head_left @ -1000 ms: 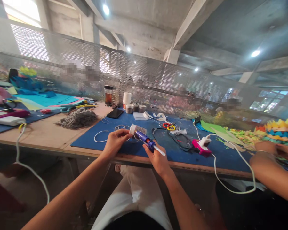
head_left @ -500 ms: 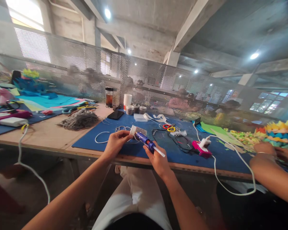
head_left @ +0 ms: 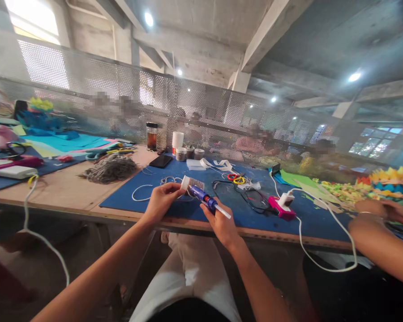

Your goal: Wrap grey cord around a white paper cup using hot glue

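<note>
My left hand [head_left: 163, 200] pinches a small white paper cup [head_left: 186, 183] at its rim, just above the front part of the blue mat [head_left: 121, 197]. In my right hand [head_left: 221, 223] is a blue glue gun [head_left: 203, 196], with a clear glue stick [head_left: 223, 212] poking out of its rear end toward me. The gun's front end meets the cup; its nozzle tip is hard to make out. A printed label or clear piece shows behind the gun.
Grey yarn [head_left: 108, 168] lies left of the mat. A phone [head_left: 160, 160], a jar [head_left: 152, 136], cups [head_left: 181, 154], scissors [head_left: 237, 179] and a pink power strip [head_left: 281, 208] stand or lie around. Another person's forearm [head_left: 379, 232] reaches in at right.
The view has shifted very slightly. My hands, the cup and the glue gun hold nearly the same pose. At the right, the other person's hands have moved a little.
</note>
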A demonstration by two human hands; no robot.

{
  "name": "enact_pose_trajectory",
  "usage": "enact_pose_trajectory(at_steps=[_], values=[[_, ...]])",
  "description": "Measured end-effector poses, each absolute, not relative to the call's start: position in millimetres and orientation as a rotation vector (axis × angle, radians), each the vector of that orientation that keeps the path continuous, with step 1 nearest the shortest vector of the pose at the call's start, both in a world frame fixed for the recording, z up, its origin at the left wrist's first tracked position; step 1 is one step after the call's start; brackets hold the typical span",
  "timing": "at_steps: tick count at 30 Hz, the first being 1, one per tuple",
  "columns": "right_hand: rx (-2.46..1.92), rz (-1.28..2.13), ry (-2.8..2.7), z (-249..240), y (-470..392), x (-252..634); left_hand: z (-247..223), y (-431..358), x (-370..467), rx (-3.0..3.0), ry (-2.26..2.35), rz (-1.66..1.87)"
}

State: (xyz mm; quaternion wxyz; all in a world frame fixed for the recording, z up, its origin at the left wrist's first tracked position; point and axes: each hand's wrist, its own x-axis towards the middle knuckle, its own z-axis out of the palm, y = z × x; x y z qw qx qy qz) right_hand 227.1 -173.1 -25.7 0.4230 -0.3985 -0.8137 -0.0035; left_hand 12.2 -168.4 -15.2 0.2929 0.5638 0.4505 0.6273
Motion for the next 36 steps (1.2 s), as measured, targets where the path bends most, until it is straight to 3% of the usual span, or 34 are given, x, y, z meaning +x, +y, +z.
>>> enact_pose_trajectory(at_steps=[36], values=[[-0.996,-0.004,-2.078,-22.6,-175.1,228.9,-15.5,-166.9,11.7,1.49,1.195,1.672]])
